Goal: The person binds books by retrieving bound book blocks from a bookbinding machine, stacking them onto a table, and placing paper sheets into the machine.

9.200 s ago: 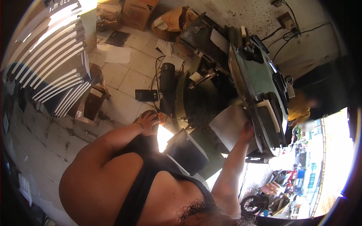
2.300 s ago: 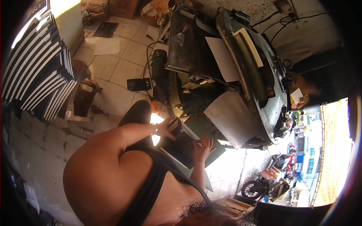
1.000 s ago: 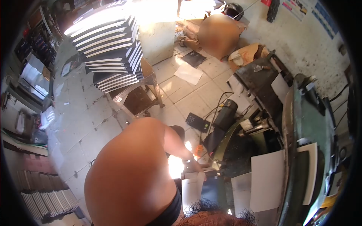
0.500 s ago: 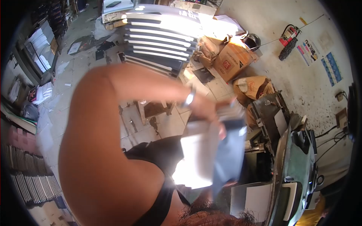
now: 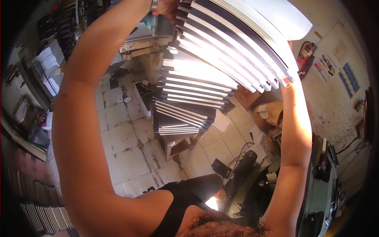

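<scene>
I've got top books (image 5: 237, 39) slanting atop the stack (image 5: 193, 91), left hand (image 5: 167, 10) at its left end, right hand (image 5: 291, 65) at its right, tbh can't tell either's grip or spread.

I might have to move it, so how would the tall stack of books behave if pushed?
The stack of books would probably feel heavy, given its many layers. It may topple, being tall on a small wooden stand. Its layers, turned at different angles, could slide apart.
</scene>
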Available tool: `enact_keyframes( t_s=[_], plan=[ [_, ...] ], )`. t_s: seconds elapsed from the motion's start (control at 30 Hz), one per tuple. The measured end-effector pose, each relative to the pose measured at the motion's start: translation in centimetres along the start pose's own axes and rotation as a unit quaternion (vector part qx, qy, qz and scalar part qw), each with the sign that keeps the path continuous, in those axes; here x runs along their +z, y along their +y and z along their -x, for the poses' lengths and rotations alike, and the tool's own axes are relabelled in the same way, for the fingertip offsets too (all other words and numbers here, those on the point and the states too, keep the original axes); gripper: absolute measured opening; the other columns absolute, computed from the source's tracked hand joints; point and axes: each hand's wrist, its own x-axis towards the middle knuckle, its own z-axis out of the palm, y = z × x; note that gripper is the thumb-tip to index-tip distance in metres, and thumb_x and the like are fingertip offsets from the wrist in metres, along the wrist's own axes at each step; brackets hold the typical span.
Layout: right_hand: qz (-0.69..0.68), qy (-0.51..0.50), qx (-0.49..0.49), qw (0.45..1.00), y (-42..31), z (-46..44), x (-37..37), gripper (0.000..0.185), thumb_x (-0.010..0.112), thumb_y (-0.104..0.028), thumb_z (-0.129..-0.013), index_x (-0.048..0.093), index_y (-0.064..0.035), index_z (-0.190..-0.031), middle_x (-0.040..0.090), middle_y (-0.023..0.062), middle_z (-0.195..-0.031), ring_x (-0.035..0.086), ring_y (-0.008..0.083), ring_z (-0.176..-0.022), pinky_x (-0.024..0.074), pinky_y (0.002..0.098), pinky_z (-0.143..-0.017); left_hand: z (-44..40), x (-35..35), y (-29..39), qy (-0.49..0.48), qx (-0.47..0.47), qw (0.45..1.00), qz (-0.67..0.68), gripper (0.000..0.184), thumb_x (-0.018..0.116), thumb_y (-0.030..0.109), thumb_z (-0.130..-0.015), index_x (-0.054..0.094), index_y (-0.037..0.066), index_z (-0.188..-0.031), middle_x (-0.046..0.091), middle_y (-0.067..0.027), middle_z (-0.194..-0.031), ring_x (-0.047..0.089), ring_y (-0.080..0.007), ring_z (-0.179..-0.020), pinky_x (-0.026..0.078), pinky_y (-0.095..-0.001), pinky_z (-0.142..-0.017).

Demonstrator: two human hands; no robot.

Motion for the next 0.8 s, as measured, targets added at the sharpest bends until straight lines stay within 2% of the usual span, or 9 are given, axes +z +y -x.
enact_keyframes(
  t_s=[0.1, 0.27, 0.33, 0.4, 0.43, 0.53, 0.6, 0.7, 0.8],
  plan=[
    [0.004, -0.016, 0.046, 0.999, 1.4, -2.6, 1.9, 0.063, 0.048, -0.054, -0.104, 0.042, -0.0151, -0.152, 0.063, 0.0106, -0.125, 0.062, 0.0164, -0.091, 0.0548, 0.0352, -0.071, -0.8, -3.3, -1.9, 0.122, -0.021, 0.991, 0.044, 0.103, 0.049, 0.089, -0.080, 0.046, 0.015, -0.152, 0.044, -0.0142, -0.155, 0.045, -0.0372, -0.138, 0.038, -0.0669, -0.108],
    [0.030, -0.034, 0.070, 0.997, 3.3, -5.4, 3.4, 0.064, 0.047, -0.056, -0.104, 0.043, -0.0150, -0.152, 0.065, 0.0110, -0.125, 0.065, 0.0164, -0.090, 0.0567, 0.0355, -0.070, -4.2, -9.6, -6.3, 0.086, -0.026, 0.993, 0.072, 0.084, 0.056, 0.075, -0.087, 0.055, 0.010, -0.140, 0.058, -0.0147, -0.134, 0.062, -0.0395, -0.111, 0.051, -0.0690, -0.090],
    [0.033, -0.038, 0.073, 0.996, 4.6, -6.5, 3.7, 0.064, 0.046, -0.057, -0.104, 0.043, -0.0150, -0.152, 0.066, 0.0112, -0.125, 0.065, 0.0164, -0.090, 0.0574, 0.0356, -0.070, -4.6, -7.7, -7.8, 0.146, -0.083, 0.983, 0.072, 0.084, 0.043, 0.075, -0.094, 0.053, 0.008, -0.144, 0.057, -0.0156, -0.141, 0.064, -0.0353, -0.115, 0.051, -0.0654, -0.095],
    [0.013, -0.031, 0.085, 0.996, 2.6, -3.7, 6.3, 0.067, 0.046, -0.060, -0.103, 0.046, -0.0144, -0.151, 0.067, 0.0106, -0.124, 0.065, 0.0160, -0.088, 0.0576, 0.0358, -0.069, -8.9, -14.5, -13.7, 0.032, -0.098, 0.992, 0.079, 0.099, 0.028, 0.086, -0.091, 0.052, 0.007, -0.145, 0.054, -0.0188, -0.145, 0.069, -0.0367, -0.108, 0.051, -0.0770, -0.081],
    [-0.006, -0.018, 0.098, 0.995, 1.0, -1.6, 8.1, 0.069, 0.047, -0.064, -0.101, 0.049, -0.0137, -0.149, 0.067, 0.0100, -0.123, 0.065, 0.0155, -0.085, 0.0575, 0.0360, -0.068, -8.4, -14.2, -14.9, 0.034, -0.060, 0.992, 0.102, 0.095, 0.032, 0.083, -0.093, 0.051, 0.006, -0.146, 0.059, -0.0216, -0.139, 0.071, -0.0374, -0.100, 0.052, -0.0768, -0.073],
    [-0.008, 0.001, 0.148, 0.989, 0.3, -1.3, 7.3, 0.082, 0.061, -0.067, -0.091, 0.046, -0.0124, -0.150, 0.063, 0.0106, -0.133, 0.063, 0.0273, -0.109, 0.0567, 0.0450, -0.085, -9.6, -17.8, -16.2, -0.017, -0.084, 0.996, 0.036, 0.094, 0.034, 0.080, -0.094, 0.050, 0.005, -0.148, 0.061, -0.0230, -0.136, 0.069, -0.0400, -0.106, 0.055, -0.0689, -0.081],
    [0.031, -0.043, 0.166, 0.985, 1.6, -3.9, 4.6, 0.094, 0.056, -0.076, -0.090, 0.039, -0.0103, -0.156, 0.052, 0.0186, -0.149, 0.058, 0.0353, -0.127, 0.0540, 0.0498, -0.099, -8.6, -18.4, -14.4, -0.033, -0.104, 0.994, 0.001, 0.092, 0.033, 0.079, -0.095, 0.051, 0.006, -0.148, 0.060, -0.0223, -0.139, 0.068, -0.0388, -0.113, 0.055, -0.0612, -0.092],
    [-0.004, 0.015, 0.138, 0.990, 2.2, -2.0, 3.0, 0.103, 0.045, -0.085, -0.089, 0.036, -0.0091, -0.159, 0.045, 0.0272, -0.153, 0.057, 0.0365, -0.126, 0.0533, 0.0484, -0.094, -3.3, -11.8, -7.9, 0.024, -0.076, 0.995, -0.055, 0.069, 0.058, 0.065, -0.095, 0.058, 0.009, -0.135, 0.064, -0.0118, -0.123, 0.064, -0.0307, -0.100, 0.056, -0.0564, -0.087],
    [0.021, 0.017, 0.052, 0.998, 3.3, 3.7, 0.3, 0.105, 0.044, -0.084, -0.090, 0.028, -0.0093, -0.163, 0.028, 0.0333, -0.161, 0.049, 0.0429, -0.136, 0.0451, 0.0524, -0.106, -1.7, -11.5, -3.9, 0.089, 0.025, 0.985, -0.146, 0.062, 0.058, 0.057, -0.099, 0.058, 0.008, -0.137, 0.065, -0.0107, -0.122, 0.063, -0.0259, -0.101, 0.057, -0.0493, -0.088]
  ],
)
